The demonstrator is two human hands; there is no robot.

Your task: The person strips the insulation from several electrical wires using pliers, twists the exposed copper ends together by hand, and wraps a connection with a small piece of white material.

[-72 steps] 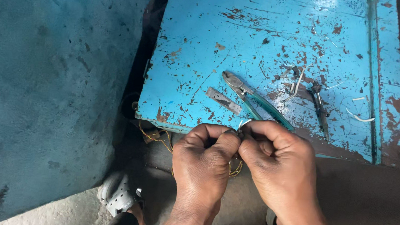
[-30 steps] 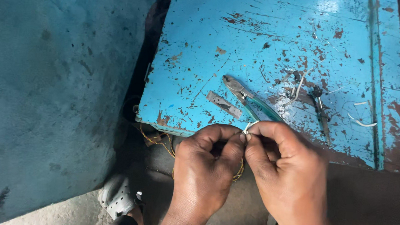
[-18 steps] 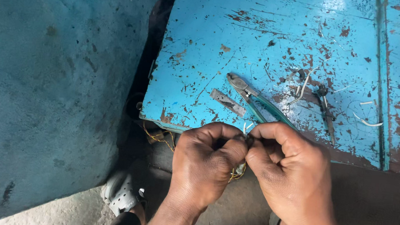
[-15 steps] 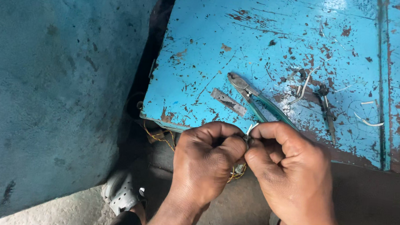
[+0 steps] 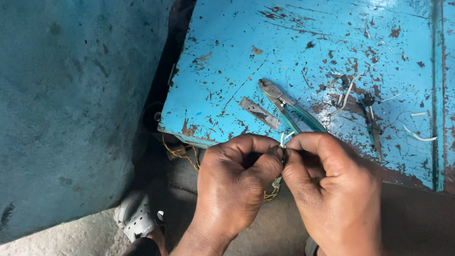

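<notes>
My left hand (image 5: 236,186) and my right hand (image 5: 331,195) are pressed together just in front of the near edge of a chipped blue metal table (image 5: 311,47). Both pinch a thin wire (image 5: 287,137) whose pale end sticks up between the fingertips. A yellowish strand of the wire (image 5: 272,193) hangs below the hands. What the fingers enclose beyond that is hidden. Green-handled pliers (image 5: 289,107) lie on the table right behind the hands.
A flat metal strip (image 5: 259,112) lies left of the pliers. A small dark tool (image 5: 372,121) and white wire scraps (image 5: 419,136) lie to the right. Tangled yellow wire (image 5: 181,152) hangs under the table edge. A blue wall (image 5: 55,91) stands left. A sandalled foot (image 5: 140,219) rests below.
The hands have stayed together at the table edge, with small finger shifts on the wire. The view has drifted slightly.
</notes>
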